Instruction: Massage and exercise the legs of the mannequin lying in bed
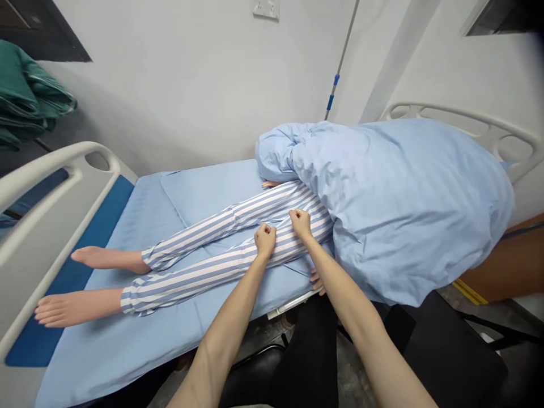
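A manikin with smooth feet (80,306) lies on its back on the bed, wearing blue-and-white striped trousers (204,277). My left hand (266,239) is closed in a fist over the thigh of the nearer leg, at the trouser cloth. Slightly farther up the same thigh, my right hand (301,222) is also closed, thumb side up, and the cloth is drawn into a ridge between the two fists. The fingertips are hidden. A bulky light-blue quilt (403,198) covers everything above the hips; the manikin's own hand (317,281) shows below its edge.
The bed has a blue sheet (204,181), a pale footboard (85,153) at left and a headboard (467,113) at right. A thin pole (346,45) stands by the wall. Black chairs (459,345) stand at the near side, and green cloth (29,90) hangs far left.
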Motion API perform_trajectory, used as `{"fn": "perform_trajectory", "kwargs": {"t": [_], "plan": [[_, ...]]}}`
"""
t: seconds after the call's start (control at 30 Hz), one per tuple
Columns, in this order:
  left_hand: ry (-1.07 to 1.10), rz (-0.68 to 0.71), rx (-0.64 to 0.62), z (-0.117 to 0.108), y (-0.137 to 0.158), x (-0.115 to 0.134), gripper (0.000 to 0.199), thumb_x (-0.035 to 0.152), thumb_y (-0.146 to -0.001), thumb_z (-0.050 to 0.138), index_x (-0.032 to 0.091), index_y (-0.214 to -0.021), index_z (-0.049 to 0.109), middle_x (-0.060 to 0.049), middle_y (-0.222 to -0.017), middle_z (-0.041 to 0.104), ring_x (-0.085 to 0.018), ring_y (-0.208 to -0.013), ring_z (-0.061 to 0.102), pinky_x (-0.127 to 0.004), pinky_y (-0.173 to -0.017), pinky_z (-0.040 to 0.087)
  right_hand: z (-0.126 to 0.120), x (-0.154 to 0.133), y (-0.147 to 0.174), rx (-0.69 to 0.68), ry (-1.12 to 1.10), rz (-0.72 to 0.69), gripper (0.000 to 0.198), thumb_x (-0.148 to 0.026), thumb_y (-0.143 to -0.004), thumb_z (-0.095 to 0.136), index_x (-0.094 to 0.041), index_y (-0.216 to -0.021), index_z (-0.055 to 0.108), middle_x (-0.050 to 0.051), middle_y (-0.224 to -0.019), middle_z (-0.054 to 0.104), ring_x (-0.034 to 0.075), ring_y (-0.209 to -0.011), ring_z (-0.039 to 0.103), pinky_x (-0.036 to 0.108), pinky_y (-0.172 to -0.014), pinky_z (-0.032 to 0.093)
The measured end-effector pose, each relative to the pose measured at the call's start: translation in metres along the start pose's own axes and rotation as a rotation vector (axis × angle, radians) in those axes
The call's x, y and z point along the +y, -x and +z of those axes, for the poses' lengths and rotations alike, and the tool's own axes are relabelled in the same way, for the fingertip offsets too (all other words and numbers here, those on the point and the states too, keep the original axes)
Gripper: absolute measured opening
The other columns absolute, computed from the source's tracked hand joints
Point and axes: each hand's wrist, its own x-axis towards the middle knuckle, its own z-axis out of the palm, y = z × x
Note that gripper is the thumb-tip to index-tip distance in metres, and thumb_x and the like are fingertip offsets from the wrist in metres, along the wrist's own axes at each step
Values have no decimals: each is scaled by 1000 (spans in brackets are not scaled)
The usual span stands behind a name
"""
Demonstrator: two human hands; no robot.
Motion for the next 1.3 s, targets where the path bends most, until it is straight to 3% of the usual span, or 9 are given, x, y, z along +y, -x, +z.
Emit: {"fn": "perform_trajectory", "kwargs": {"t": [0.13,0.3,0.6,0.7,0.8,1.0,1.3], "plan": [[21,-12,53,6,-4,9,32,13,-72,58,21,-54,33,6,-52,34,-11,-55,32,-27,-60,25,1,7,4,120,112,44,36,-30,-77,51,-20,-53,27,-6,-51,24,9,-54,24,26,-57,20],[133,27,136,29,-6,30,32,11,-75,53,22,-58,28,6,-55,31,-11,-56,32,-26,-60,28,6,10,4,159,23,56,35,-33,-77,51,-21,-55,27,-7,-52,27,9,-54,26,25,-56,23],[32,6,23,38,3,16,34,13,-75,57,21,-55,32,5,-52,34,-13,-56,33,-28,-61,25,-16,6,-4,57,72,-16,34,-32,-78,50,-21,-55,28,-6,-53,28,9,-55,27,24,-58,25],[-5,19,2,40,3,14,31,14,-76,56,22,-56,33,5,-53,36,-13,-57,34,-28,-62,25,-32,4,-21,89,201,-77,32,-28,-78,50,-21,-55,29,-6,-52,27,9,-56,27,26,-58,23],[-32,16,-2,41,4,13,30,13,-75,56,22,-56,34,4,-53,37,-14,-58,35,-29,-62,25,-43,13,-35,131,306,-43,31,-25,-78,50,-20,-56,30,-6,-52,27,10,-57,25,27,-59,22],[-14,35,-44,42,7,10,30,15,-76,56,21,-58,33,4,-55,38,-13,-57,35,-29,-62,25,-44,42,-32,228,370,16,28,-25,-79,48,-20,-58,31,-5,-55,29,10,-58,26,25,-60,24],[74,25,-99,40,3,7,29,12,-72,59,21,-56,36,5,-54,39,-12,-58,36,-27,-61,27,-40,41,-29,143,663,-8,25,-25,-80,49,-20,-57,41,-3,-54,34,12,-57,23,29,-61,19]]}}
